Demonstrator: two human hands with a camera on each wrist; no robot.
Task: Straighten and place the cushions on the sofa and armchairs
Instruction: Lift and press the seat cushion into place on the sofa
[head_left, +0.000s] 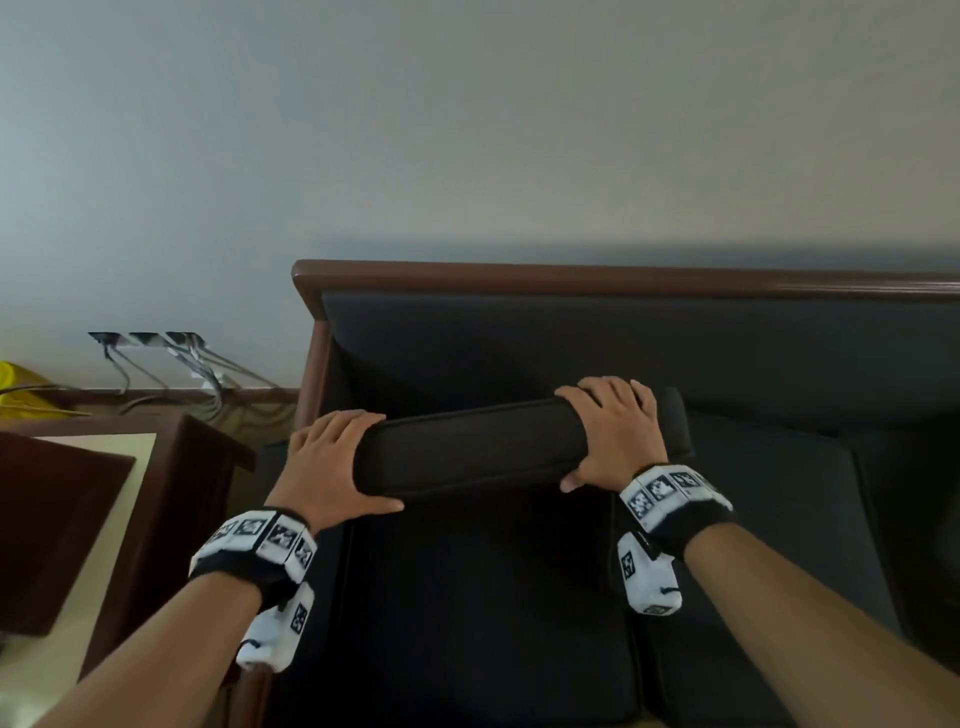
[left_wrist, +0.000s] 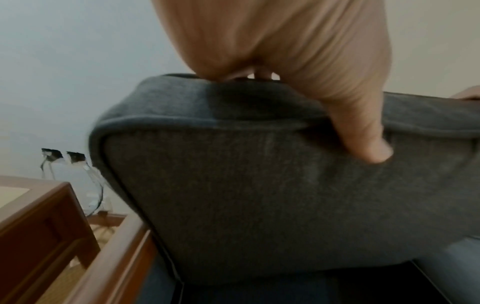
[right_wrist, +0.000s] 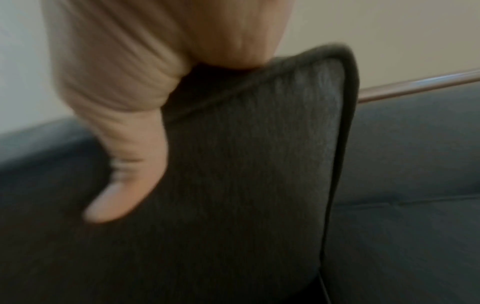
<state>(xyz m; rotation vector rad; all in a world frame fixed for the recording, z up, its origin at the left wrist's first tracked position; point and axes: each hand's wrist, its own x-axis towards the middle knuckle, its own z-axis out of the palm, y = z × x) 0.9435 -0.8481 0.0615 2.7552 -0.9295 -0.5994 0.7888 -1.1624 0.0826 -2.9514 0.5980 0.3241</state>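
Over the sofa (head_left: 779, 519), left hand (head_left: 332, 462) and right hand (head_left: 615, 431) each clasp the cushion's (head_left: 467, 447) top edge, thumbs in front.

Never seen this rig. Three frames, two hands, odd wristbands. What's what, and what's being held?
No robot here: the grips are a person's bare hands. Each wrist wears a band with printed markers and a small camera. The large picture comes from a camera on the person's head, looking forward and down. The other two look along each wrist towards the fingers, so the hand fills the top of each picture.

The left grip and right grip each clasp the top edge of a dark grey cushion, fingers over the far side, thumbs on the near face. It stands on edge above the seat of a wood-framed sofa.

To the left are a wooden side table and wall sockets with cables.
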